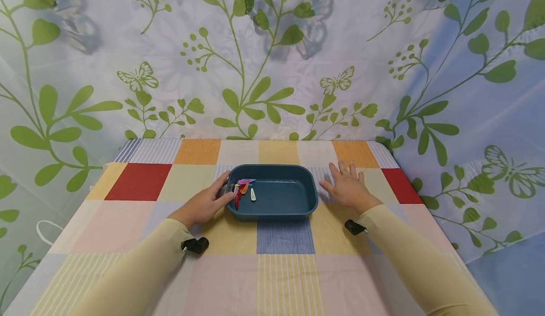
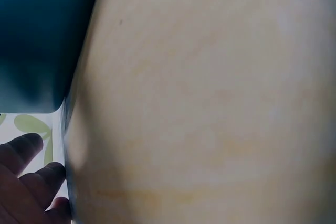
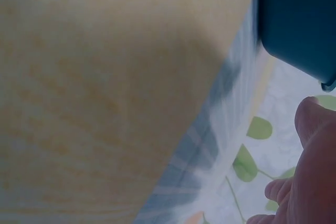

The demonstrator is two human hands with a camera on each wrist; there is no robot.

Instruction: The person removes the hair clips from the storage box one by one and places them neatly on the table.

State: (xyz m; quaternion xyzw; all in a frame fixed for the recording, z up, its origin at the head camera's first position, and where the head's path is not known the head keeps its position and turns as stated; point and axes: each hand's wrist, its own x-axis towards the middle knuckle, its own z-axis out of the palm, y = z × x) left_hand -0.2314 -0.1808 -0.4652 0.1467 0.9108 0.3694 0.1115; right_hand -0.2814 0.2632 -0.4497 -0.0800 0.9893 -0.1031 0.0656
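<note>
A dark blue-green rectangular tub (image 1: 283, 215) with rounded corners sits on the tablecloth between the hands. Several snap hair clips (image 1: 243, 189), in red, pink, blue, orange and other colours, lie heaped at its left end. Slightly apart from the heap is a white hair clip (image 1: 253, 195). My left hand (image 1: 206, 204) is at the tub's left side, thumb and index finger extended to the rim; whether it presses there I cannot tell. On the other side my right hand (image 1: 348, 187) has its fingers spread beside the tub, holding nothing. Both wrist views show the tub's outer wall (image 2: 42, 40).
A patchwork-patterned cloth (image 1: 225, 278) covers the table. Behind it and at the sides hangs a curtain (image 1: 166, 56) with green leaves and butterflies. A white cable loop (image 1: 39, 231) shows at the left table edge. Black wrist cameras (image 1: 196, 245) sit at both sleeves.
</note>
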